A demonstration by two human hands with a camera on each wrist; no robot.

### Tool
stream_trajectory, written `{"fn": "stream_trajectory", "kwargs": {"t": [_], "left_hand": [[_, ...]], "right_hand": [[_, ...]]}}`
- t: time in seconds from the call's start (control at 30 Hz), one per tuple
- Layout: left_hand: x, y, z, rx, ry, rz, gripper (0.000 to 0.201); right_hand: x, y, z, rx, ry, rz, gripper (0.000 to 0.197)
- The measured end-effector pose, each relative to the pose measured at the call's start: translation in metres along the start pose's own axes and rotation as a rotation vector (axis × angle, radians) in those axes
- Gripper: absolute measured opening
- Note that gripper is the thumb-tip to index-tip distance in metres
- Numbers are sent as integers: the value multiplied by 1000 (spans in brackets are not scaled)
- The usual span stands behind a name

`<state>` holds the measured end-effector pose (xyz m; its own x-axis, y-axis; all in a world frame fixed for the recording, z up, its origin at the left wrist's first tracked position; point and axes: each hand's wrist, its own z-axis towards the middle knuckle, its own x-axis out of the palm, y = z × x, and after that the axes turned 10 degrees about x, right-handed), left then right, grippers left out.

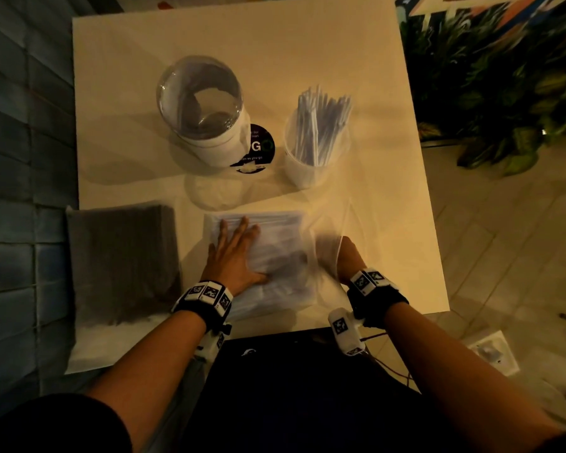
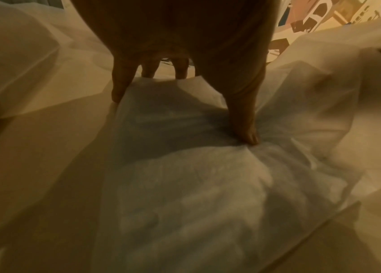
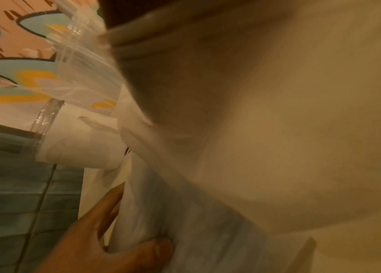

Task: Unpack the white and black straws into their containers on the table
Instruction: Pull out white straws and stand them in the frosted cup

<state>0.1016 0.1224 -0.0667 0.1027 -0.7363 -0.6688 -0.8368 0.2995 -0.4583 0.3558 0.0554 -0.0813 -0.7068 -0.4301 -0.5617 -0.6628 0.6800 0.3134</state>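
Observation:
A clear bag of white straws (image 1: 275, 253) lies on the table's near middle. My left hand (image 1: 239, 246) presses flat on it with straight fingers; the left wrist view shows the thumb (image 2: 247, 129) dug into the bag (image 2: 196, 184). My right hand (image 1: 348, 256) is at the bag's loose right end, its fingers hidden by plastic (image 3: 278, 129). A pack of black straws (image 1: 121, 256) lies to the left. Behind stand a clear cup holding white straws (image 1: 317, 135) and a dome-lidded white container (image 1: 200, 103).
The cream table (image 1: 209, 37) ends close to my body and just right of my right hand. A black round sticker (image 1: 260, 148) lies beside the domed container. Green plants (image 1: 487, 86) stand off the table's right side. A blue-grey panelled wall (image 1: 20, 158) runs along the left.

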Motion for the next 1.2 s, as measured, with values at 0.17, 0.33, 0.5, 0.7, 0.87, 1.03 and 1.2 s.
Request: {"fn": "stream_trajectory", "kwargs": {"t": [0.17,0.33,0.5,0.7,0.87,1.03,1.2], "left_hand": [[-3,-4,-1,-5,8,-13,120],[-3,-5,-2,-4,8,-11,123],[-5,-5,-2,-1,20,-12,122],[-3,-6,-2,-14,29,-1,124],[-4,-7,-1,-18,27,5,123],[-3,-7,-1,-15,28,-4,121],[-4,-6,-1,-14,30,-1,121]], "right_hand": [[-22,2,-15,7,-60,221,21],[-28,-3,-22,148,-199,851,5],[-23,7,-30,132,-51,820,11],[-17,1,-29,264,-126,1070,11],[-7,17,-27,308,-3,780,37],[-10,23,-27,298,-82,1042,26],[-17,29,-29,328,-82,1142,31]]}}
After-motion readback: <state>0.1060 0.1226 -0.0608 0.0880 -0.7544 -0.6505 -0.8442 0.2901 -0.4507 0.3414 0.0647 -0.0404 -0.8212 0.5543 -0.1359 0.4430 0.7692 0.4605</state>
